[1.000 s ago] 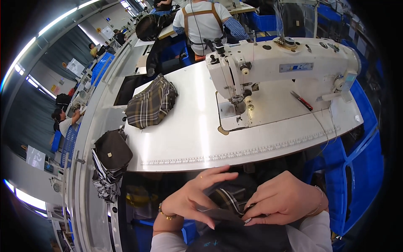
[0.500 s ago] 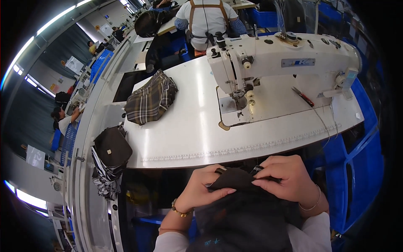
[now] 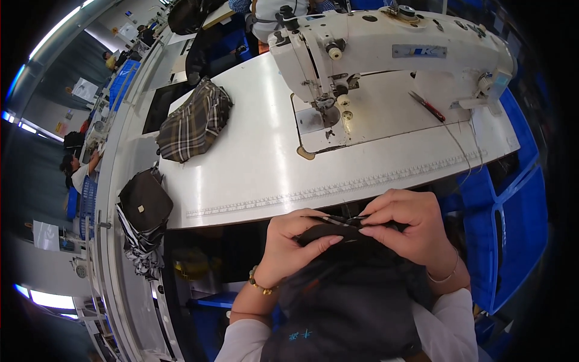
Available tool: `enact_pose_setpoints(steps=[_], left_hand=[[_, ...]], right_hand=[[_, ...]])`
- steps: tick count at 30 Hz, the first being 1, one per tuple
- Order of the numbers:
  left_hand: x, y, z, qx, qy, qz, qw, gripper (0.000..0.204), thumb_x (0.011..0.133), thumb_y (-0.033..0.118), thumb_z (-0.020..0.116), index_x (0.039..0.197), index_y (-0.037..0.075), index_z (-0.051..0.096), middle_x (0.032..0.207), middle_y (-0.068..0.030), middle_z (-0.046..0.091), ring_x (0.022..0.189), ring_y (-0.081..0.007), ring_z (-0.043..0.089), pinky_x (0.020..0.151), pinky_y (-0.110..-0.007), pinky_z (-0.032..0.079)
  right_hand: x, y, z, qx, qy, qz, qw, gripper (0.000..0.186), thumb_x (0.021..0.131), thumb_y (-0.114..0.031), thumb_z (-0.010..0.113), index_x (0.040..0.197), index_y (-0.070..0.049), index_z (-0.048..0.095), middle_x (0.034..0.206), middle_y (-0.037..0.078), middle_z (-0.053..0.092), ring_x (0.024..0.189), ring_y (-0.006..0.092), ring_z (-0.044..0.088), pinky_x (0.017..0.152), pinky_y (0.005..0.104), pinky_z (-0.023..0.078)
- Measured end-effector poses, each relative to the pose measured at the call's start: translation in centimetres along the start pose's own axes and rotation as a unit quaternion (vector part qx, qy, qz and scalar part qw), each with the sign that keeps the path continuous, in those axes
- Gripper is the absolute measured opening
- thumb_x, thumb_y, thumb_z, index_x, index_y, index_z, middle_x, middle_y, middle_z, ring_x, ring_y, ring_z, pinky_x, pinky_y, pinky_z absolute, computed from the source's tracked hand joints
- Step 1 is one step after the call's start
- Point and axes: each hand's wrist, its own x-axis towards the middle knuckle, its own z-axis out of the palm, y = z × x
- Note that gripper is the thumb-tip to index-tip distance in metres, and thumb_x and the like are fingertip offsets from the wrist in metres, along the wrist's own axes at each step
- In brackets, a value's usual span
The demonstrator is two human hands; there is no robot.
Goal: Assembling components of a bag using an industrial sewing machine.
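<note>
Just in front of the table's near edge, my left hand [image 3: 292,242] and my right hand [image 3: 410,224] pinch a dark brown fabric piece [image 3: 329,230] between them. Some dark plaid cloth shows along its upper edge. The left thumb lies across the near side of the fabric, and its fingers are partly hidden behind. At the right end, my right thumb and forefinger grip the folded edge. Under both hands a dark apron [image 3: 356,308] covers my lap.
A white sewing machine [image 3: 416,54] stands on the white table [image 3: 247,163]. Red-handled snips [image 3: 429,108] lie below its arm. At the left sit a plaid fabric bundle [image 3: 196,120] and a dark stack of pieces [image 3: 146,200]. Blue bins [image 3: 518,223] hang at the right.
The fabric's broad rounded face has tipped flatter, and more plaid shows at its upper edge. Both hands keep their grip. The surroundings have shifted up and left in the view.
</note>
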Motion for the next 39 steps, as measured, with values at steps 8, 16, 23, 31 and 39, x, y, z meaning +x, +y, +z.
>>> enact_pose_setpoints(steps=[8, 16, 23, 31, 39], left_hand=[[-0.4, -0.6, 0.4, -0.018, 0.036, 0.032, 0.999, 0.016, 0.075, 0.003, 0.086, 0.078, -0.001, 0.070, 0.082, -0.0087, 0.073, 0.074, -0.0130, 0.068, 0.068, -0.024, 0.052], [-0.6, -0.8, 0.5, -0.020, 0.056, 0.015, 0.998, 0.027, 0.077, 0.005, 0.086, 0.067, 0.001, 0.062, 0.073, -0.0049, 0.069, 0.065, -0.0090, 0.061, 0.060, -0.022, 0.047], [-0.1, -0.5, 0.6, -0.014, 0.064, 0.023, 0.998, 0.029, 0.077, 0.003, 0.083, 0.064, 0.003, 0.057, 0.068, -0.0042, 0.064, 0.071, -0.0128, 0.064, 0.074, -0.028, 0.052], [1.2, 2.7, 0.9, -0.057, 0.039, -0.057, 0.996, 0.021, 0.076, 0.010, 0.087, 0.082, 0.001, 0.069, 0.081, -0.0039, 0.068, 0.080, -0.0122, 0.065, 0.077, -0.026, 0.052], [1.2, 0.8, 0.2, 0.029, -0.041, 0.003, 0.999, 0.012, 0.079, 0.002, 0.082, 0.086, 0.002, 0.073, 0.076, -0.0032, 0.067, 0.068, -0.0116, 0.061, 0.063, -0.024, 0.045]], right_hand=[[0.0, 0.1, 0.4, 0.029, 0.029, -0.018, 0.999, 0.013, 0.073, 0.001, 0.082, 0.079, 0.000, 0.071, 0.082, 0.009, 0.071, 0.066, 0.0163, 0.068, 0.057, 0.0244, 0.051], [0.1, 0.2, 0.5, 0.004, 0.041, -0.023, 0.999, 0.017, 0.072, 0.000, 0.084, 0.075, -0.001, 0.067, 0.079, 0.009, 0.070, 0.064, 0.0160, 0.067, 0.056, 0.0247, 0.051], [0.3, 0.5, 0.8, 0.008, 0.053, -0.045, 0.998, 0.020, 0.072, 0.000, 0.084, 0.073, -0.003, 0.065, 0.077, 0.008, 0.069, 0.063, 0.0158, 0.067, 0.054, 0.0242, 0.050], [0.3, 1.0, 1.2, 0.026, 0.046, -0.025, 0.998, 0.019, 0.070, 0.001, 0.085, 0.072, -0.002, 0.067, 0.077, 0.009, 0.071, 0.063, 0.0146, 0.065, 0.055, 0.0228, 0.047], [0.5, 1.0, 1.2, 0.050, 0.026, -0.007, 0.998, 0.017, 0.072, 0.000, 0.083, 0.075, -0.002, 0.067, 0.080, 0.011, 0.072, 0.067, 0.0153, 0.066, 0.060, 0.0238, 0.048]])
